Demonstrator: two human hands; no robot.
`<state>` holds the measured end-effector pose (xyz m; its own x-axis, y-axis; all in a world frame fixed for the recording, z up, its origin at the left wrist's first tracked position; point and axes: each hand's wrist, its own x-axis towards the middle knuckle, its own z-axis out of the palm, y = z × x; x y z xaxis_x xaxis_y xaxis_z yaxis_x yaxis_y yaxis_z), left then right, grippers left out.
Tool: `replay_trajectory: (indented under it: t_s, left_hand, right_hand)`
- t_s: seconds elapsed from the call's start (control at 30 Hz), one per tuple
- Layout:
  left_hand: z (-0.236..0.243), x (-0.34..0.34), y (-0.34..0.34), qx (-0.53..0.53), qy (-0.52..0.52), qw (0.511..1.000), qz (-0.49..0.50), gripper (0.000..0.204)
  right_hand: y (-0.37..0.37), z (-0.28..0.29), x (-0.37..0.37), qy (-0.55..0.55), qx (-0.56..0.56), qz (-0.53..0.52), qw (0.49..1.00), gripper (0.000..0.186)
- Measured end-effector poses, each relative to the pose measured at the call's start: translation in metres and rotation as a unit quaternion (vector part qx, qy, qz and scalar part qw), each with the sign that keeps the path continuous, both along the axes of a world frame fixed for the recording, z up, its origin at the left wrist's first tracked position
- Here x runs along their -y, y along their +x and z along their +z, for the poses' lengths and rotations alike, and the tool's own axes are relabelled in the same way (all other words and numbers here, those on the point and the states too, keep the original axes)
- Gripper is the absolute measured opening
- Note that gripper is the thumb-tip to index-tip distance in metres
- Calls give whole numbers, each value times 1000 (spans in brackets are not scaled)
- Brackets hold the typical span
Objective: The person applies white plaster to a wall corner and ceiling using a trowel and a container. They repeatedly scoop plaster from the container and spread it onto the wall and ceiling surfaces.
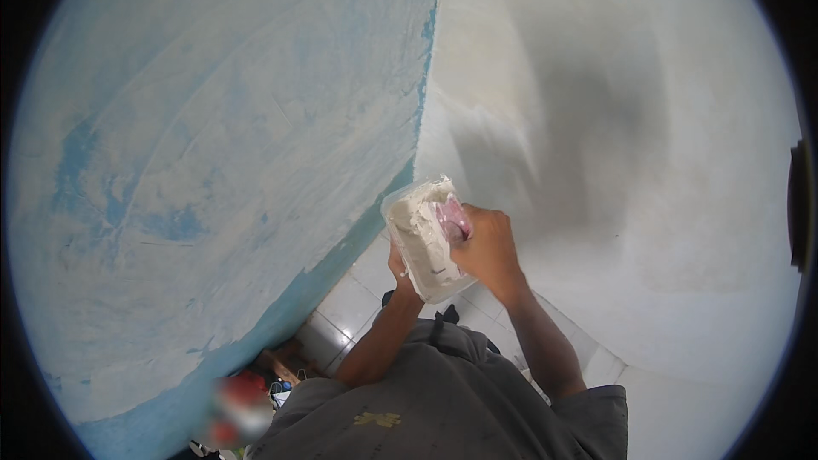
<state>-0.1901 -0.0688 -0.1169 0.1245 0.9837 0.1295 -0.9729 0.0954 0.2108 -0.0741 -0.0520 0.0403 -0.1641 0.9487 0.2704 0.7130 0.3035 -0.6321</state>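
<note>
My left hand [398, 266] holds a clear plastic tub [441, 290] from its left side and underneath, so most of its fingers are hidden. White putty [416, 215] coats the inside of the tub and clings thickly along its upper and right parts. Closed around a pink, putty-smeared scraper [452, 216], my right hand [487, 247] is at the tub's right edge. The scraper dips into the tub against the putty, and its working edge is partly hidden there.
On the left stands a blue wall [213, 136] thinly covered in white, with bluer patches. It meets a whitish wall [699, 162] in a corner ahead. White floor tiles [345, 307] lie below. Red and white items [243, 409], partly blurred, sit at lower left by the wall.
</note>
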Motion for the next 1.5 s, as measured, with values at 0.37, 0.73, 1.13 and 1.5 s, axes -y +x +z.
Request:
replay_trajectory:
  t_s: [0.37, 0.73, 1.13, 1.5]
  left_hand:
    - [2, 5, -7, 130, -63, 989, -17, 77]
    - [9, 13, -12, 129, -7, 991, -35, 76]
    - [18, 36, -36, 109, -6, 993, -50, 77]
    - [22, 36, -43, 74, -24, 996, -46, 79]
  right_hand:
    - [35, 23, 2, -149, -179, -54, 971, 8]
    - [34, 16, 14, -101, -216, -114, 964, 6]
    - [16, 22, 32, -38, -262, -144, 953, 7]
    - [29, 50, 41, -45, -359, -6, 932, 22]
